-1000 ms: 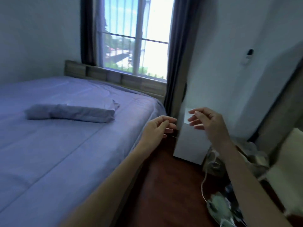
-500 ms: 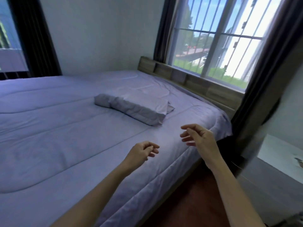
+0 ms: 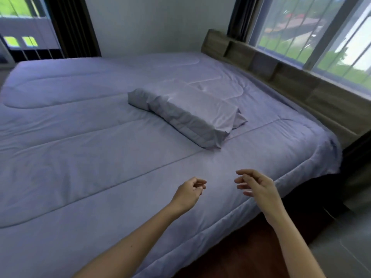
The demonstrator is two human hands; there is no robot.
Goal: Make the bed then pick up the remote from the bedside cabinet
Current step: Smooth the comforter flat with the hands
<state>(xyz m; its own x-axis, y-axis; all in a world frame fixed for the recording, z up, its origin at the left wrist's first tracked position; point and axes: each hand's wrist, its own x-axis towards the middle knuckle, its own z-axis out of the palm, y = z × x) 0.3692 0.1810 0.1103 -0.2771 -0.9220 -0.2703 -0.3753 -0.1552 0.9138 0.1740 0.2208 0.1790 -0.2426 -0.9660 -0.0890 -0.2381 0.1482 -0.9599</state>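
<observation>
Hands empty, loosely curled: left hand (image 3: 188,192) and right hand (image 3: 259,187) have moved over the bed (image 3: 100,157)

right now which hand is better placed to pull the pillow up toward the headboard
Probably the right hand: it hovers open on the headboard side, by the near end of the pillow. The left hand, loosely curled and empty, sits farther from the headboard.

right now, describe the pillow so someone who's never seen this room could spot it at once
Start at the wide bed under its lilac quilt, with the wooden headboard along the window side. The pillow lies on top near that headboard. It is the only raised, wrinkled lump on the flat quilt.
</observation>
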